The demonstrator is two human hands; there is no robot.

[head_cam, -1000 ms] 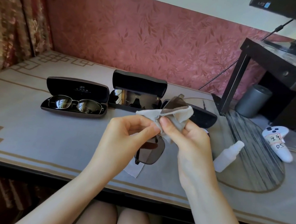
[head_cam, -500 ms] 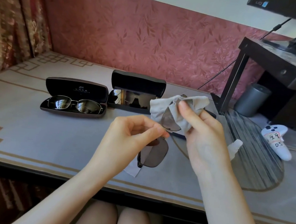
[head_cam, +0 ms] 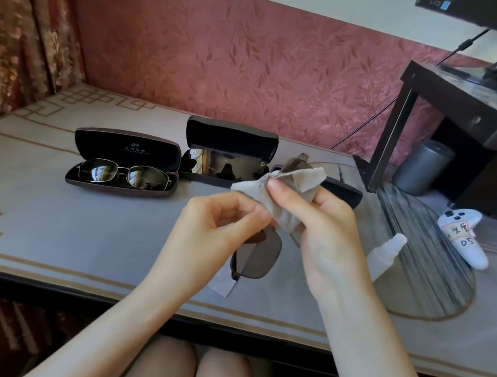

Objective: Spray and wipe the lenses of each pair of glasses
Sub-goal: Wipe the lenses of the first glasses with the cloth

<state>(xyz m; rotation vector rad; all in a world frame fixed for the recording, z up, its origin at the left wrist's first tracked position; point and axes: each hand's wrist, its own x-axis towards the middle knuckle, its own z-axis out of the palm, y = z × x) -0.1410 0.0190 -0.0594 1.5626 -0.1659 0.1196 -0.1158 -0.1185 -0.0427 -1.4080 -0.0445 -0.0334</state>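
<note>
My left hand (head_cam: 218, 229) pinches a pair of dark sunglasses (head_cam: 257, 259) near its bridge, above the table. One lens hangs below my fingers. My right hand (head_cam: 324, 232) grips a grey cloth (head_cam: 285, 193) wrapped round the upper lens, thumb pressed on the cloth. A white spray bottle (head_cam: 387, 252) lies on the table just right of my right wrist. Metal-framed sunglasses (head_cam: 123, 173) sit in an open case at the left. Another dark pair (head_cam: 228, 166) lies in an open black case (head_cam: 232, 139) behind my hands.
A third dark case (head_cam: 345, 192) lies behind my right hand. A white game controller (head_cam: 464, 238) and a grey cylinder (head_cam: 423, 166) sit at the right beside a black monitor stand (head_cam: 466, 101). A round striped mat (head_cam: 432, 264) covers the table's right part.
My right hand has dropped back down with the cloth toward my left hand, from its raised spot half a second ago. The left hand keeps its pinch on the sunglasses.
</note>
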